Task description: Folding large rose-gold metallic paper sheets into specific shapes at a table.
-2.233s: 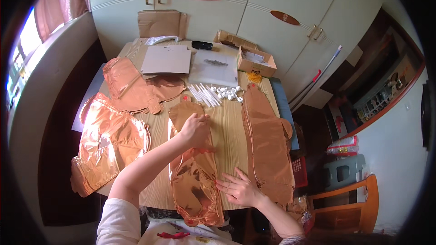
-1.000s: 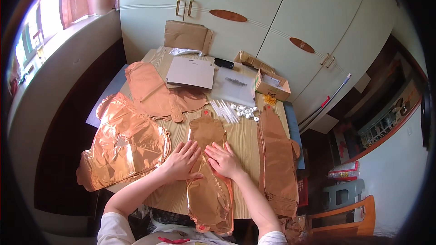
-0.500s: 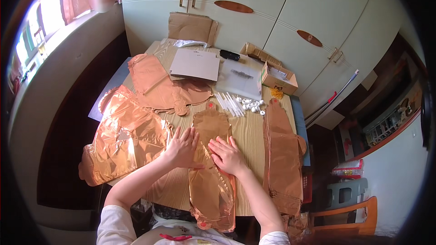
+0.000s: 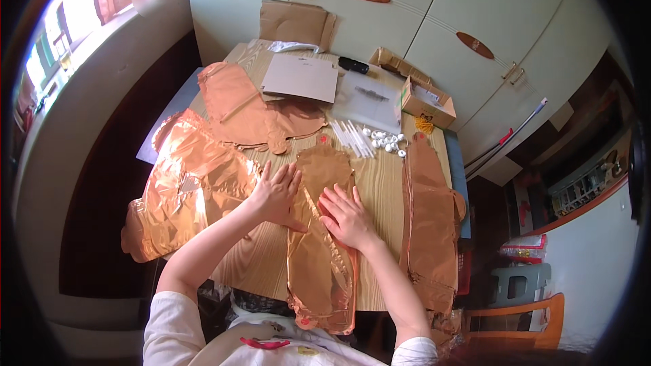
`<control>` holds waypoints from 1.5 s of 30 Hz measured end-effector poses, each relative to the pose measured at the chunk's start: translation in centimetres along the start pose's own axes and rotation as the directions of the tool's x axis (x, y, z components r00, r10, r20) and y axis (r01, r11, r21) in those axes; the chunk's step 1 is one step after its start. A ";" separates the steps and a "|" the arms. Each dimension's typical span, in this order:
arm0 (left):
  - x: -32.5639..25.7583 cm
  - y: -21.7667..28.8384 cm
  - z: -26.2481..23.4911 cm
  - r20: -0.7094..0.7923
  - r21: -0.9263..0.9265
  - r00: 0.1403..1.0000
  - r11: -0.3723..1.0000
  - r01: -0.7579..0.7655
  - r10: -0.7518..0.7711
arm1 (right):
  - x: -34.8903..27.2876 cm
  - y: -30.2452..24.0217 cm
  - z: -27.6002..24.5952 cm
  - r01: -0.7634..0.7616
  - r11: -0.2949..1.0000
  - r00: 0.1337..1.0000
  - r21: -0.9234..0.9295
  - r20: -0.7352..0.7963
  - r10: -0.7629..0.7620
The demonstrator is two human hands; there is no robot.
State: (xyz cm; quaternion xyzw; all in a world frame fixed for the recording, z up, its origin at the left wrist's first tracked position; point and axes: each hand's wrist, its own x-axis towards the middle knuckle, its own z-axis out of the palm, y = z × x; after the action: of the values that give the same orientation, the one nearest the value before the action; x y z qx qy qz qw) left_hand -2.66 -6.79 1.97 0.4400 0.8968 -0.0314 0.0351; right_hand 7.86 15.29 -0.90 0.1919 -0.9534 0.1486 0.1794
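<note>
A long, folded copper-coloured foil balloon (image 4: 317, 261) lies lengthwise in front of me, one end hanging at the table's near edge. My left hand (image 4: 277, 193) presses flat along its left edge, fingers stretched out. Opposite it, my right hand (image 4: 347, 217) rests on the right edge, its fingers also straight. Neither hand grips anything. A shiny, crumpled foil sheet (image 4: 196, 183) spreads out beside my left forearm. Behind it is a flatter stack of copper foil pieces (image 4: 234, 105). To the right of my right arm lies another folded foil piece (image 4: 432, 224).
Beyond the balloon are white sticks (image 4: 352, 139) and small white plastic pieces (image 4: 388, 140). Farther back are a pale flat box (image 4: 300, 78), a clear plastic sheet (image 4: 369, 98) and an open carton (image 4: 427, 103). A wooden chair (image 4: 553, 318) stands at the lower right.
The whole view has shifted slightly, so the table appears higher and farther right. Both hands stay flat on the foil balloon, with hardly any movement over it.
</note>
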 end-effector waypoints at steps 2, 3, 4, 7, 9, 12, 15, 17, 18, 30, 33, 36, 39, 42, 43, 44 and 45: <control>0.1 0.1 -0.1 0.020 -0.004 1.000 1.000 0.002 -0.002 | -0.4 -2.1 -0.6 0.095 0.995 0.995 -0.028 0.041 -0.094; 0.0 -0.2 0.7 -0.002 0.023 1.000 1.000 0.007 -0.007 | -0.6 -3.6 -0.9 0.148 0.988 0.987 -0.031 0.062 -0.146; 0.1 -0.7 2.0 -0.023 0.051 1.000 0.999 0.012 -0.011 | -0.9 -5.3 -1.3 0.235 0.972 0.966 0.002 0.112 -0.234; 0.4 0.0 0.7 0.006 0.040 1.000 0.999 -0.002 0.002 | -2.4 -8.0 -1.8 0.287 0.953 0.917 0.096 0.259 -0.302; 0.1 0.1 0.3 0.010 0.021 1.000 1.000 0.006 -0.006 | -2.8 -8.3 -1.4 0.293 0.950 0.918 0.102 0.248 -0.310; -0.1 0.0 0.2 0.000 0.013 1.000 1.000 0.002 -0.002 | -2.9 -8.4 -1.6 0.297 0.951 0.915 0.089 0.257 -0.310; -0.1 -0.1 0.5 -0.045 0.018 0.999 1.000 -0.007 0.008 | -2.9 -8.3 -2.3 0.291 0.952 0.909 0.098 0.283 -0.307; -0.2 -0.2 0.5 -0.042 0.020 0.999 1.000 -0.008 0.009 | -3.1 -8.2 -2.2 0.284 0.952 0.909 0.110 0.286 -0.304; -0.2 -0.3 0.5 -0.040 0.021 0.999 1.000 -0.008 0.009 | -3.3 -8.3 -2.3 0.282 0.954 0.907 0.105 0.294 -0.300; 0.2 -0.4 0.3 0.032 0.008 0.999 1.000 0.003 -0.003 | -4.8 -9.3 -2.2 0.344 0.931 0.862 0.120 0.352 -0.363; 0.2 -0.4 0.3 0.039 0.003 0.999 1.000 0.002 -0.002 | -5.2 -9.5 -2.3 0.335 0.934 0.858 0.125 0.369 -0.357; 0.2 -0.6 0.3 0.027 -0.010 1.000 1.000 0.002 -0.002 | -5.2 -9.6 -2.5 0.332 0.935 0.857 0.120 0.375 -0.353; 0.4 -0.7 0.9 -0.052 -0.026 0.999 1.000 -0.008 0.007 | -5.4 -9.5 -2.8 0.276 0.950 0.877 0.149 0.366 -0.312; -0.2 -0.7 0.9 -0.091 -0.042 0.996 0.999 -0.016 0.012 | -5.1 -8.5 -3.4 0.165 0.968 0.912 0.188 0.346 -0.223; -0.4 -0.8 0.8 -0.136 -0.047 0.990 0.998 -0.036 0.030 | -4.8 -7.5 -3.9 0.156 0.976 0.925 0.154 0.324 -0.199; -0.7 -0.7 0.9 -0.174 -0.057 0.984 0.997 -0.058 0.047 | -4.9 -6.9 -4.2 0.140 0.982 0.936 0.125 0.306 -0.173; -1.1 -0.5 0.9 -0.212 -0.067 0.975 0.995 -0.079 0.063 | -5.0 -6.3 -4.1 0.134 0.981 0.940 0.137 0.295 -0.170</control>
State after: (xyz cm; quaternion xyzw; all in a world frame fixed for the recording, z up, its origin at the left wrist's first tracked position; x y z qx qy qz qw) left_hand -2.36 -8.07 1.19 0.4710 0.8797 0.0499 -0.0418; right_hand 16.01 12.80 2.13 0.2955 -0.9418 0.1572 0.0297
